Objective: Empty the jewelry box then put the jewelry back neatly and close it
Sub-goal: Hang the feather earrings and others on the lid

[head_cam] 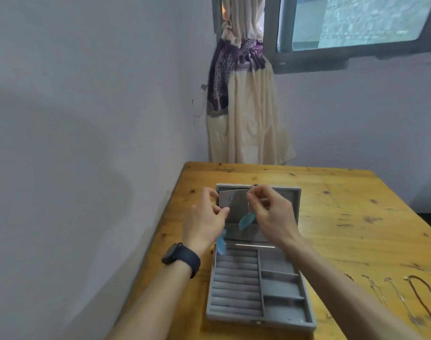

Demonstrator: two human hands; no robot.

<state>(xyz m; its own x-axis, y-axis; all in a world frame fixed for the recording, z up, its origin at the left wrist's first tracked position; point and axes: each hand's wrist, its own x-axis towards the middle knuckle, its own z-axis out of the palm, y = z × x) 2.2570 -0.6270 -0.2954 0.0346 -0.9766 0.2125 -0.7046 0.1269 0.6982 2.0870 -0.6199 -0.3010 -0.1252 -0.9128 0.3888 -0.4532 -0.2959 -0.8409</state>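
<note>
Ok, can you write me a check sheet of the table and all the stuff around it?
Surface: wooden table, knotty.
Job's things: grey jewelry box open with its lid up, compartments look empty; blue feather earring dangling over it; second blue feather lower down; chains laid out on the table to the right.
Clutter: nothing seen.
Hands: right hand pinches the earring's thin wire; left hand has curled fingers, and I cannot tell if it holds the second feather.
Cables: nothing seen.
Surroundings: pale wall, tied curtain, window.
</note>
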